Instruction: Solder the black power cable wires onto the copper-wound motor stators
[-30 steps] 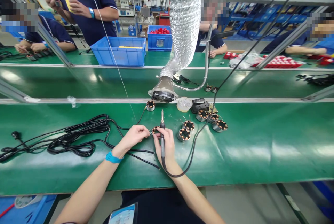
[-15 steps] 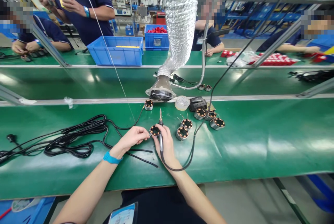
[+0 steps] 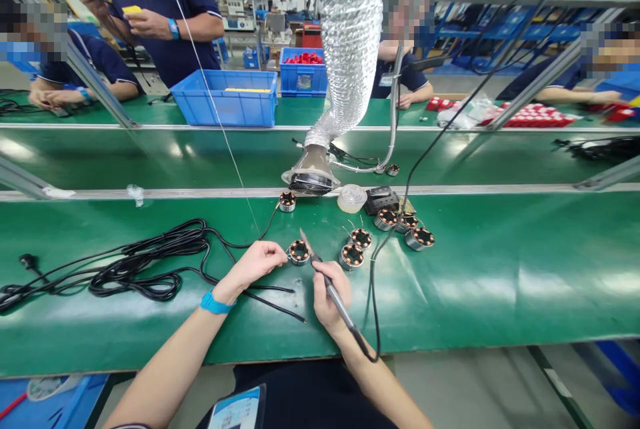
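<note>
My right hand [image 3: 333, 292] is closed around the handle of a soldering iron [image 3: 334, 294], whose tip points up and left, near a motor stator [image 3: 299, 253] with copper coils. That stator rests on the green bench. At its left side my left hand [image 3: 260, 262] is pinched, fingertips at a thin wire too small to make out clearly. Black cable ends [image 3: 280, 305] lie just below the left hand. To the right sit two more stators, one [image 3: 352, 256] in front of another [image 3: 360, 239] with loose wire ends sticking up.
A fume hose [image 3: 350, 42] hangs above, its hood [image 3: 313, 172] over the bench's back rail. Coiled black cable [image 3: 145, 262] lies left; a wired stator [image 3: 287, 201], a round translucent container [image 3: 352, 198] and several stators [image 3: 420, 238] stand behind and right. Co-workers sit across, near blue bins [image 3: 225, 99].
My right hand has come off the stator and moved right and down. The soldering iron has swung from upright to a slant, tip nearer the stator. My left hand stays at the stator's side.
</note>
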`<act>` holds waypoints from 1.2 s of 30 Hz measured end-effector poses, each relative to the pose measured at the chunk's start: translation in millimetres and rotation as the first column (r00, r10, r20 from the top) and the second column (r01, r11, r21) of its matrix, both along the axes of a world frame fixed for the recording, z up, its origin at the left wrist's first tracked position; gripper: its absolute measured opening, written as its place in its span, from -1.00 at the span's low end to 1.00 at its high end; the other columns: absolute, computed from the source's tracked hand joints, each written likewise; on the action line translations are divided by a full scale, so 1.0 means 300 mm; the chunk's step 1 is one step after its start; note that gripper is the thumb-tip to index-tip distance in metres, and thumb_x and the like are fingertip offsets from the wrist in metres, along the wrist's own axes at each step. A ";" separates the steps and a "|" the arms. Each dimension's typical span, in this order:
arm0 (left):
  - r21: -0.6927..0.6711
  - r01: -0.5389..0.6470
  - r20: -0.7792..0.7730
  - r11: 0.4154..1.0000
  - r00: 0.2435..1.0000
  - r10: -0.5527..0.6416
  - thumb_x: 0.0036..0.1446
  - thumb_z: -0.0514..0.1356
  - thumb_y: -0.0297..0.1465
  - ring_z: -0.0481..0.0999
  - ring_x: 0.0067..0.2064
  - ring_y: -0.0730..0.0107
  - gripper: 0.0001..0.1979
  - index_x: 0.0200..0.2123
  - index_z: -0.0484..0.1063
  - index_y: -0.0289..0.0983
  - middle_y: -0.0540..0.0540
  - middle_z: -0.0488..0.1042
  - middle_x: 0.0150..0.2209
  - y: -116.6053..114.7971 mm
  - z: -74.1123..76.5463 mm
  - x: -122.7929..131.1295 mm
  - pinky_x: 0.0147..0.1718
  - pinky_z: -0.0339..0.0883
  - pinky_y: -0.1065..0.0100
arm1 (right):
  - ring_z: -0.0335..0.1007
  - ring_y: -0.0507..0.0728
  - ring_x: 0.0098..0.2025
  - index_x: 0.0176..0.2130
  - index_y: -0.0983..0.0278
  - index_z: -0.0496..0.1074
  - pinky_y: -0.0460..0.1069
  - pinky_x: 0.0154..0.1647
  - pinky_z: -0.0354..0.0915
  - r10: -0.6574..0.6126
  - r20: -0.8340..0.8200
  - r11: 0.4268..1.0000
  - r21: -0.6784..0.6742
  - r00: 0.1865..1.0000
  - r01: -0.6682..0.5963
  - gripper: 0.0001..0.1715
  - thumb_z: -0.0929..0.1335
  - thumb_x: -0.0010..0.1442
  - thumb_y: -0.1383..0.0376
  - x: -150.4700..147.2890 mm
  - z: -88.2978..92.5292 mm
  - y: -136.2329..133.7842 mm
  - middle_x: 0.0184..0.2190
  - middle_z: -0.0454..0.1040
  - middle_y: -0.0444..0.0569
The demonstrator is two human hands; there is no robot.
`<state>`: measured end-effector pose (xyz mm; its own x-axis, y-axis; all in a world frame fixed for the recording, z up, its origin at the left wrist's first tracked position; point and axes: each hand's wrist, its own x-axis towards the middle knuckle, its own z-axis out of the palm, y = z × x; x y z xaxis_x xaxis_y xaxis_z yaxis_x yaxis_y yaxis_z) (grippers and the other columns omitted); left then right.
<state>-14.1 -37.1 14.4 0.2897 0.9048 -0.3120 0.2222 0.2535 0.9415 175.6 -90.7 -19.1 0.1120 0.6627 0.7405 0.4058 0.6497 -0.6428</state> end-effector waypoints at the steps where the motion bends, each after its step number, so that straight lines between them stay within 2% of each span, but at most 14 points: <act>1: 0.003 -0.005 -0.007 1.000 1.000 0.005 -0.05 0.24 -0.24 0.13 -0.62 0.60 -0.75 -0.48 0.47 -0.35 0.01 0.38 -0.55 -0.001 0.001 0.000 -0.63 -0.10 0.47 | 0.38 0.09 -0.42 -0.15 0.23 0.46 0.03 -0.37 0.34 -0.006 -0.017 1.000 0.007 1.000 0.007 -0.76 0.27 0.24 0.45 0.004 0.002 -0.008 -0.42 0.49 -0.07; 4: 0.010 -0.011 -0.019 1.000 1.000 0.011 -0.04 0.22 -0.26 0.13 -0.61 0.60 -0.77 -0.47 0.48 -0.35 0.00 0.40 -0.54 -0.001 -0.001 0.000 -0.62 -0.11 0.46 | 0.33 0.08 -0.52 -0.30 0.23 0.45 0.02 -0.46 0.27 0.012 -0.032 1.000 0.028 0.999 -0.011 -0.80 0.25 0.22 0.41 0.010 0.005 -0.025 -0.55 0.41 -0.12; 6: 0.011 -0.006 -0.018 1.000 1.000 0.006 -0.03 0.22 -0.26 0.12 -0.61 0.59 -0.76 -0.48 0.48 -0.35 0.02 0.38 -0.56 -0.001 -0.005 -0.001 -0.62 -0.12 0.46 | 0.32 0.08 -0.55 -0.33 0.22 0.45 0.02 -0.48 0.26 0.028 -0.024 0.999 0.047 0.999 -0.027 -0.80 0.25 0.20 0.39 0.011 0.007 -0.028 -0.58 0.39 -0.13; 13: -0.008 -0.004 -0.009 1.000 1.000 0.004 -0.01 0.23 -0.26 0.06 -0.63 0.58 -0.77 -0.50 0.46 -0.33 0.10 0.24 -0.66 -0.001 -0.003 0.000 -0.61 -0.13 0.45 | 0.36 0.09 -0.54 -0.34 0.23 0.45 0.02 -0.48 0.28 0.058 0.006 0.997 0.054 0.998 -0.058 -0.80 0.25 0.16 0.40 0.009 0.007 -0.021 -0.56 0.44 -0.11; 21: 0.000 -0.007 -0.027 1.000 1.000 0.007 -0.01 0.22 -0.27 0.08 -0.62 0.58 -0.78 -0.49 0.47 -0.33 0.08 0.27 -0.64 -0.006 0.001 0.000 -0.61 -0.12 0.45 | 0.34 0.08 -0.57 -0.34 0.23 0.45 0.02 -0.49 0.26 0.065 -0.037 0.998 0.011 0.997 -0.064 -0.80 0.25 0.18 0.39 0.002 0.010 -0.024 -0.57 0.44 -0.12; 27: 0.003 -0.008 -0.013 1.000 1.000 0.008 -0.01 0.23 -0.27 0.10 -0.61 0.59 -0.78 -0.50 0.46 -0.34 0.05 0.32 -0.61 -0.005 0.010 0.005 -0.61 -0.13 0.45 | 0.36 0.10 -0.54 -0.33 0.23 0.47 0.03 -0.45 0.29 0.001 -0.134 1.000 -0.030 0.991 -0.005 -0.80 0.25 0.21 0.38 0.004 -0.007 -0.028 -0.58 0.41 -0.13; 36: 0.005 -0.006 0.003 1.000 1.000 0.006 -0.01 0.24 -0.28 0.11 -0.62 0.60 -0.78 -0.48 0.47 -0.36 0.04 0.35 -0.59 -0.003 -0.011 -0.001 -0.62 -0.13 0.47 | 0.37 0.10 -0.50 -0.31 0.25 0.48 0.03 -0.42 0.28 -0.021 -0.148 0.999 -0.048 0.989 0.014 -0.79 0.26 0.23 0.38 0.002 -0.008 -0.029 -0.55 0.43 -0.11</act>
